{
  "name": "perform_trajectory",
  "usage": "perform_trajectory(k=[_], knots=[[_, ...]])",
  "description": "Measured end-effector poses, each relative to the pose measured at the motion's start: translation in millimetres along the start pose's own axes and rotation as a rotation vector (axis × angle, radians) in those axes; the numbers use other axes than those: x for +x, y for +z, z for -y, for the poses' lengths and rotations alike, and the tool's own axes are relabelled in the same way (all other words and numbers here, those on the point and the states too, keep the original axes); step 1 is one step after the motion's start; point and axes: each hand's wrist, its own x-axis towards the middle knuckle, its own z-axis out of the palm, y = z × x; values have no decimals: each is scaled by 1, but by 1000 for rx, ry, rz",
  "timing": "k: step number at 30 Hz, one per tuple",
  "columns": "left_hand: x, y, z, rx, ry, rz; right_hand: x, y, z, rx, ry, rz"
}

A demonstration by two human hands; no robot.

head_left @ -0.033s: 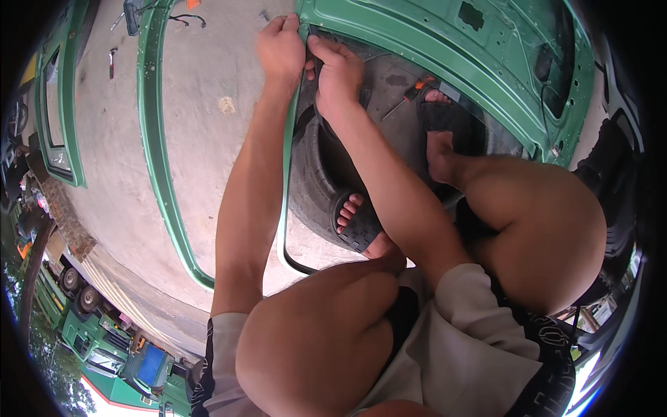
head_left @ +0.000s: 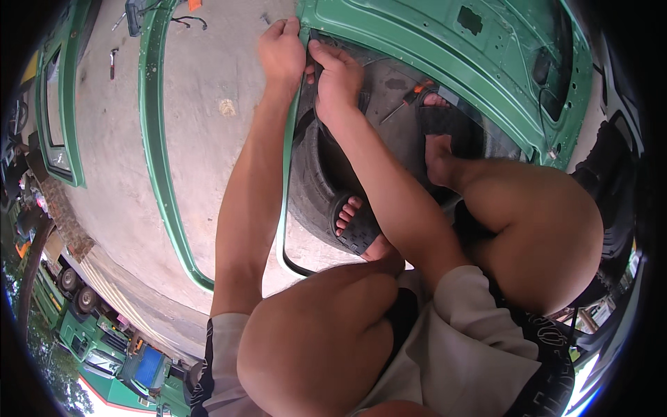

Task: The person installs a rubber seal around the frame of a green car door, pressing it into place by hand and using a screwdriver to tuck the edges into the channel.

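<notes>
A green vehicle door (head_left: pixel 424 43) lies in front of me, its window frame (head_left: pixel 284 215) reaching toward my knees. At the frame's far left corner, my left hand (head_left: pixel 282 59) is closed, with its fingers curled round the green edge. Close beside it, inside the opening, my right hand (head_left: pixel 338 82) pinches a black rubber strip (head_left: pixel 317 71), thumb on top. The strip runs down along the inner side of the frame, partly hidden by my right hand. Under the opening lies a black tyre (head_left: pixel 310 177).
My sandalled feet rest at the tyre, near an orange-handled screwdriver (head_left: pixel 404 104). Another green frame (head_left: pixel 154 139) curves along the left, with a green door (head_left: pixel 61 118) beyond it. A small tool (head_left: pixel 112 64) lies on the concrete floor (head_left: pixel 208 160). Green trucks (head_left: pixel 104 340) stand at lower left.
My right hand has shifted very slightly toward me along the black strip. My left hand keeps its place at the frame corner.
</notes>
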Motion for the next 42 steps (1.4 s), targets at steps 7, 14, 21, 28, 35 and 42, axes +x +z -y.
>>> perform_trajectory(k=[7, 14, 21, 28, 35, 42], knots=[[-4, -2, -9, -256, -249, 114, -6, -4, -4, -9, 30, 13], [3, -7, 14, -201, -67, 33, 1, 3, -3, -30, 26, 30], [-4, -5, -8, -305, -247, 141, -3, 0, -4, -29, -11, 49], [8, -4, 17, -212, -81, 32, 2, 8, 7, -120, 2, 25], [-5, 6, -14, -282, -271, 129, 3, -11, 5, -100, 18, 60], [8, -3, 12, -96, -17, -18, 2, 9, 8, -4, 104, 65]])
